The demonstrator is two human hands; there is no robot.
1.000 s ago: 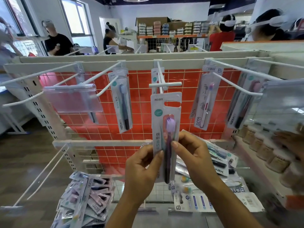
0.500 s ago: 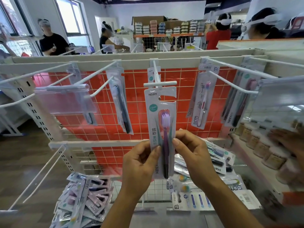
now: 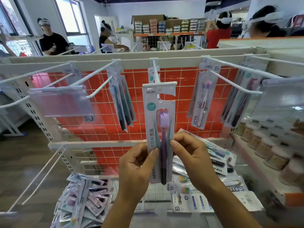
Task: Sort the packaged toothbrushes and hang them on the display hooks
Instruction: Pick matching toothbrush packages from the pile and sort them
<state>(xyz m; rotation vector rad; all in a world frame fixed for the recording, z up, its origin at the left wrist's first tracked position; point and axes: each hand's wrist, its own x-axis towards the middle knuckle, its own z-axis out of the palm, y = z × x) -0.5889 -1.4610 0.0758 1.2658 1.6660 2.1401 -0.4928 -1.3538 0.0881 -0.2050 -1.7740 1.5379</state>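
Head view, facing forward-down, close to rack (image 3: pixel 125 60)

Both forearms enter from 6 o'clock and converge toward frame centre, bare to the wrist. Left hand (image 3: pixel 136 168): fingers curled, thumb tip pointing to 1 o'clock and pressed against the left edge of the toothbrush package (image 3: pixel 158 129), pinching it. Right hand (image 3: pixel 191 160): fingers folded behind the package, thumb pointing to 9 o'clock onto its right edge. Hands level, just beside each other, knuckles facing camera.
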